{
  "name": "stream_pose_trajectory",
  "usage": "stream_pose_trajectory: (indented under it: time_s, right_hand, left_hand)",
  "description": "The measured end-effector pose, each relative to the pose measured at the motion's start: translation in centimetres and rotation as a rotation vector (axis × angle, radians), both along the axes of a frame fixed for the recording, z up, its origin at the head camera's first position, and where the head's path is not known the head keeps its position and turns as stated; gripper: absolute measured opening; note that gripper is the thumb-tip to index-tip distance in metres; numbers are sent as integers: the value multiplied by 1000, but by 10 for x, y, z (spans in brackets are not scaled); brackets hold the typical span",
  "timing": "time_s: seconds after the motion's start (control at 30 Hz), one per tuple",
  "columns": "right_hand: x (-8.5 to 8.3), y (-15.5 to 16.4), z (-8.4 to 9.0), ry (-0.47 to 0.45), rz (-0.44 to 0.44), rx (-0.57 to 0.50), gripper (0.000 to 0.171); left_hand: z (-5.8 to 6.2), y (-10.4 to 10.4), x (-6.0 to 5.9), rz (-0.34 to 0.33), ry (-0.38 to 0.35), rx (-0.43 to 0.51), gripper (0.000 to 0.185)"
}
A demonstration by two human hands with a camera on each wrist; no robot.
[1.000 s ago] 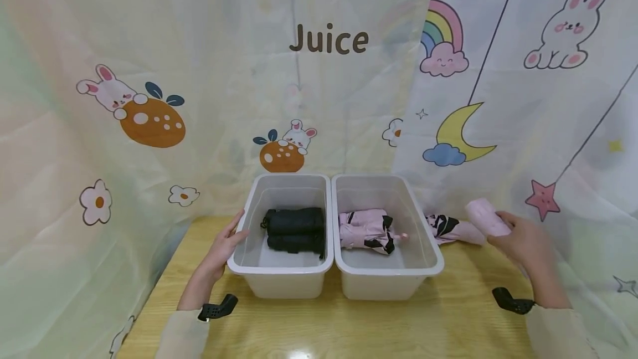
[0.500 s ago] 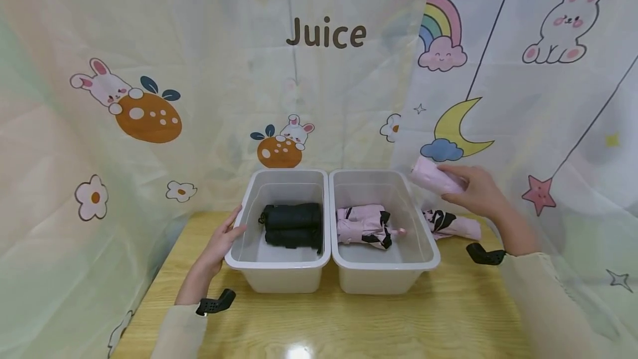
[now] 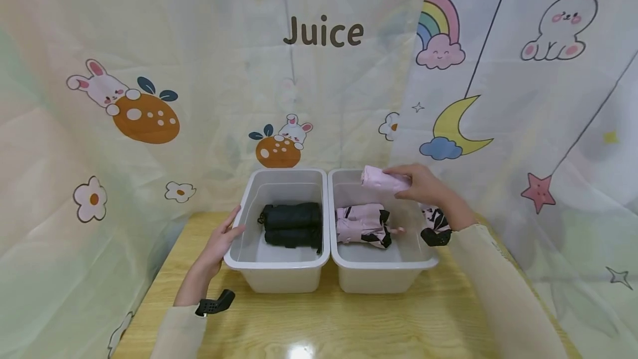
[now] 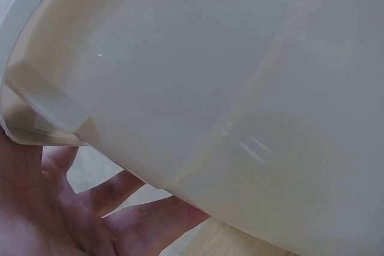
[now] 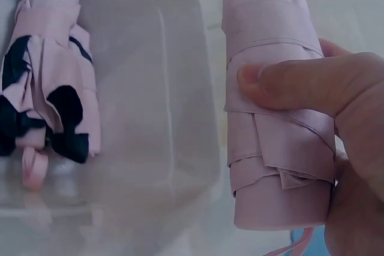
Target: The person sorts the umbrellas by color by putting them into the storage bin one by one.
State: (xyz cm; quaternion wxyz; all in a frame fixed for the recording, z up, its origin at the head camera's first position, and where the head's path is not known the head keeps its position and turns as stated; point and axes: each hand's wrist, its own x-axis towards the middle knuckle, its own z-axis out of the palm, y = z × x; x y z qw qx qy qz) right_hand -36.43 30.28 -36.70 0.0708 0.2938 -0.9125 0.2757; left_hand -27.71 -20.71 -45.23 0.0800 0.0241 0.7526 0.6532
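My right hand (image 3: 423,184) grips a pink folded umbrella (image 3: 384,180) above the back of the right white plastic bin (image 3: 384,265). The right wrist view shows my thumb lying across the umbrella (image 5: 270,142), with its pink wrist strap hanging at the lower end. In that bin lie pink-and-black folded umbrellas (image 3: 361,226), side by side. At the left bin (image 3: 276,265), my left hand (image 3: 219,242) holds the left rim, thumb over the edge; its fingers lie against the outer wall in the left wrist view. Black folded umbrellas (image 3: 293,223) rest inside this bin.
The bins stand side by side on a wooden table (image 3: 309,320). Another pink-and-black umbrella (image 3: 435,218) lies to the right of the right bin, partly hidden by my right wrist. A printed curtain (image 3: 224,98) hangs close behind and at both sides.
My right hand has carried the pink umbrella leftward from beside the right bin, up past its right rim, to above that bin. My left hand has stayed at the left bin's rim.
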Motion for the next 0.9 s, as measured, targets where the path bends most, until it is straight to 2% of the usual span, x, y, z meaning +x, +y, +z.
stream_pose_trajectory:
  time_s: [0.17,0.27,0.4,0.63,0.83,0.9]
  right_hand:
    - [-21,-18,-12,-22,5,40,61]
    - [-33,-28,-22,-40,17,71,62]
    - [-45,-38,-34,-110,15,87,61]
    - [-59,-50,-55,-222,-99,104,61]
    - [-64,-59,-75,-300,-20,56,62]
    - [-65,-61,-78,-288,-20,62,62]
  left_hand:
    - [-22,-7,-12,12,20,-5,64]
    - [-21,-7,-12,15,20,-5,64]
    - [-20,-6,-12,15,25,-8,64]
    - [-19,-6,-14,34,29,-18,63]
    - [-23,-5,-10,56,14,-15,62]
    - [-23,-4,-9,55,22,-12,63]
